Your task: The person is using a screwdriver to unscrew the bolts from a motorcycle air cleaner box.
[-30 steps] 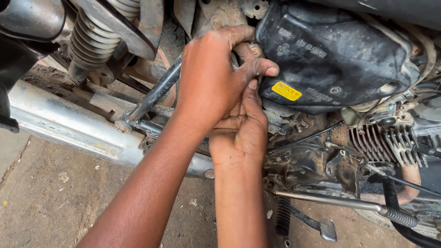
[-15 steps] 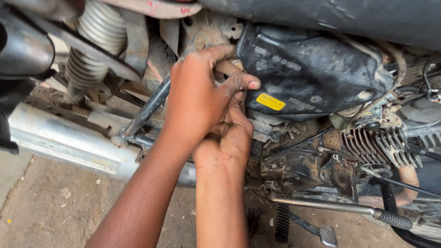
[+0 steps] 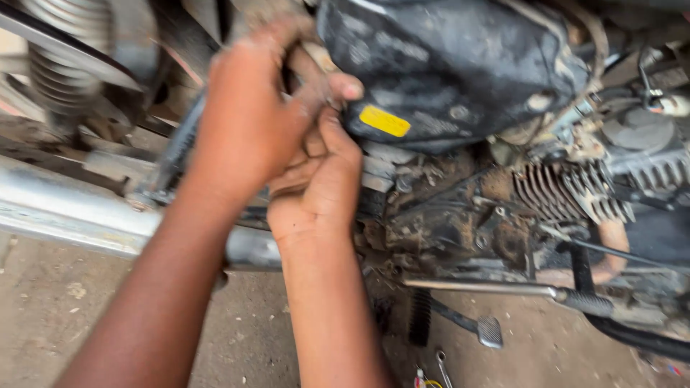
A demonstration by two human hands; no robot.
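Two bare hands are pressed together against the side of a motorcycle, right at the rear edge of a black side cover [image 3: 460, 65] that bears a small yellow sticker [image 3: 384, 121]. The left hand [image 3: 248, 126] lies on top, its fingers curled and its thumb tip showing just beside the sticker; it seems to pinch something small at the cover's edge, but what it grips is hidden behind the fingers. The right hand [image 3: 320, 179] comes up from below, its fingers tucked under the left palm and reaching into the same spot, so I cannot tell whether it is closed on anything or merely pressing there.

Left of the hands a coiled rear shock spring [image 3: 61, 65] rises, and below it the long chrome exhaust pipe [image 3: 79, 219] runs across behind both forearms. A dark frame tube [image 3: 176, 147] slants down beside the left wrist. To the right, under the cover, sits the grimy engine block [image 3: 460, 223] with its cooling fins [image 3: 568, 194], all rust and oil. Lower down, a slim metal rod [image 3: 489, 289] runs to the right and a ribbed pedal pad [image 3: 490, 332] sticks out over the dusty concrete floor [image 3: 65, 316]. A spanner [image 3: 443, 368] lies on the floor, cut off by the bottom edge. The whole view is smeared by motion, so small fittings around the fingers are hard to make out.
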